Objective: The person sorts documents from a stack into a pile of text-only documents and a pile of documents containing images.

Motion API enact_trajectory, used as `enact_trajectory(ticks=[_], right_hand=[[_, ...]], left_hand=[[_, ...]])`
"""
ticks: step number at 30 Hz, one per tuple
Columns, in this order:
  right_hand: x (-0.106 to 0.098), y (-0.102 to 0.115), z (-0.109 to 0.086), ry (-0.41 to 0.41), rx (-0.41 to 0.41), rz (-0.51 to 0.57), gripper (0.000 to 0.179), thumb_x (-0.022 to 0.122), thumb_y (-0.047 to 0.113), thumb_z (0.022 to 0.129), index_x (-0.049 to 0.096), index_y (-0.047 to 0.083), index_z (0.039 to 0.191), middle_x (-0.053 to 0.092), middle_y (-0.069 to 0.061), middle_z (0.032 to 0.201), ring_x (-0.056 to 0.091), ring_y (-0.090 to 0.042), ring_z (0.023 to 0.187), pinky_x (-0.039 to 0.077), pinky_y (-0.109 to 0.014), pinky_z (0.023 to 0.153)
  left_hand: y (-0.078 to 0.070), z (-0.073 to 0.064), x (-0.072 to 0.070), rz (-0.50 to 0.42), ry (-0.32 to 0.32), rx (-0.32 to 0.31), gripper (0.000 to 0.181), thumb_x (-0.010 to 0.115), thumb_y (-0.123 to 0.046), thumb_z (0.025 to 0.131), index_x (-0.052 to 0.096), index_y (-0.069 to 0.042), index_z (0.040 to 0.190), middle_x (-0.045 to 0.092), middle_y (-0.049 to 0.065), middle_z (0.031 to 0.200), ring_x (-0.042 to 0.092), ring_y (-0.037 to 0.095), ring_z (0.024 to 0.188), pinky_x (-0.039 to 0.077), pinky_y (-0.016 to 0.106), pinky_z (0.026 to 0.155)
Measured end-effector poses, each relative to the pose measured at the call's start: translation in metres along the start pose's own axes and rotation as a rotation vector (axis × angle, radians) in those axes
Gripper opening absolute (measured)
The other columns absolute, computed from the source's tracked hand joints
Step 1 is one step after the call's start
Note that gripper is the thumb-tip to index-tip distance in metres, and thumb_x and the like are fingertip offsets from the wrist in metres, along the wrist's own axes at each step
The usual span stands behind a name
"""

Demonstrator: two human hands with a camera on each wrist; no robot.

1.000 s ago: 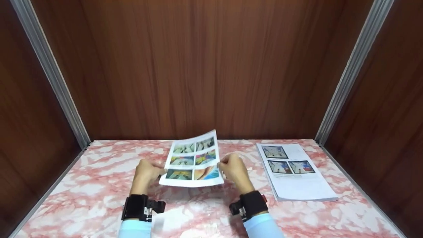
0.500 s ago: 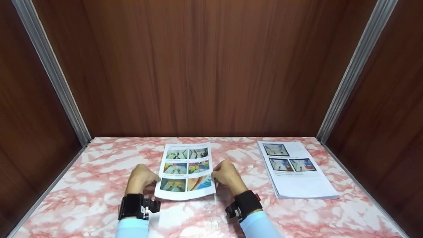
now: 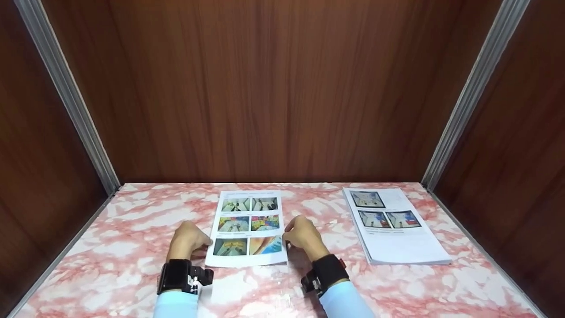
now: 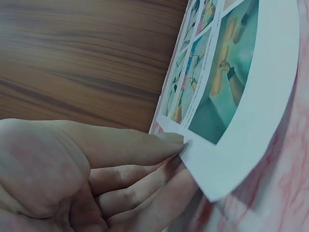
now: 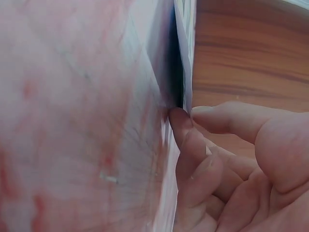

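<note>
A printed sheet of paper (image 3: 245, 260) with two columns of colour pictures lies nearly flat, left of the table's middle in the head view. My left hand (image 3: 189, 238) pinches its left edge near the front corner; the left wrist view shows the thumb (image 4: 169, 140) above the paper and the fingers underneath. My right hand (image 3: 303, 235) pinches the opposite edge between thumb and forefinger. Seen from the right wrist, the sheet (image 5: 186, 63) is almost edge-on, a little off the tabletop near the fingertips.
At the right, a stack of printed paper (image 3: 406, 247) lies slightly askew on the red-and-white marbled table (image 3: 132, 247). Brown wood-grain panels (image 3: 265, 88) with grey metal corner posts (image 3: 66, 88) enclose the back and sides.
Both hands have lowered the sheet towards the table and shifted it slightly left and nearer. It was raised and curved before; now it lies almost flat. Both grips are kept.
</note>
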State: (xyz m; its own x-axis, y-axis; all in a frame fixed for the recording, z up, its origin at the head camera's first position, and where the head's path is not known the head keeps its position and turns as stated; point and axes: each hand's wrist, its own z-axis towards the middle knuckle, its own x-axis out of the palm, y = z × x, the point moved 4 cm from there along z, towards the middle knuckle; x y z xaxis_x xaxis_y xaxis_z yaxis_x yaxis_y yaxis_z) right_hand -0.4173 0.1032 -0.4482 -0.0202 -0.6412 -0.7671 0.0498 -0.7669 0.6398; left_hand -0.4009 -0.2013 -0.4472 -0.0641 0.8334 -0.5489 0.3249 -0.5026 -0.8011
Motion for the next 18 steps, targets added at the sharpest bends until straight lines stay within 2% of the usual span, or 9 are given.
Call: enact_trajectory(ticks=[4, 14, 18], right_hand=[[-0.0007, 0.0016, 0.0023, 0.008, -0.008, -0.005, 0.009, 0.075, 0.013, 0.071, 0.069, 0.010, 0.076, 0.063, 0.000, 0.062, 0.059, -0.016, 0.056, 0.047, -0.031, 0.056], [0.0003, -0.0001, 0.0012, 0.023, -0.001, 0.010, 0.009, 0.076, 0.014, 0.072, 0.069, 0.010, 0.074, 0.063, 0.001, 0.061, 0.059, -0.015, 0.056, 0.047, -0.031, 0.057], [-0.0004, -0.0029, 0.0015, 0.023, 0.007, 0.019, 0.008, 0.076, 0.014, 0.072, 0.069, 0.010, 0.074, 0.063, 0.000, 0.061, 0.060, -0.014, 0.055, 0.047, -0.029, 0.055]], left_hand=[[0.0003, 0.0013, -0.0004, -0.027, -0.007, -0.014, 0.016, 0.072, 0.008, 0.074, 0.062, 0.012, 0.085, 0.067, 0.019, 0.068, 0.067, 0.023, 0.054, 0.056, 0.033, 0.054], [-0.0008, 0.0035, 0.0018, 0.053, -0.021, 0.013, 0.017, 0.075, 0.004, 0.073, 0.063, 0.010, 0.083, 0.066, 0.016, 0.068, 0.066, 0.022, 0.057, 0.056, 0.033, 0.054], [0.0001, 0.0036, 0.0029, 0.037, -0.016, 0.011, 0.017, 0.076, 0.004, 0.072, 0.063, 0.009, 0.081, 0.066, 0.016, 0.066, 0.066, 0.023, 0.055, 0.056, 0.033, 0.054]])
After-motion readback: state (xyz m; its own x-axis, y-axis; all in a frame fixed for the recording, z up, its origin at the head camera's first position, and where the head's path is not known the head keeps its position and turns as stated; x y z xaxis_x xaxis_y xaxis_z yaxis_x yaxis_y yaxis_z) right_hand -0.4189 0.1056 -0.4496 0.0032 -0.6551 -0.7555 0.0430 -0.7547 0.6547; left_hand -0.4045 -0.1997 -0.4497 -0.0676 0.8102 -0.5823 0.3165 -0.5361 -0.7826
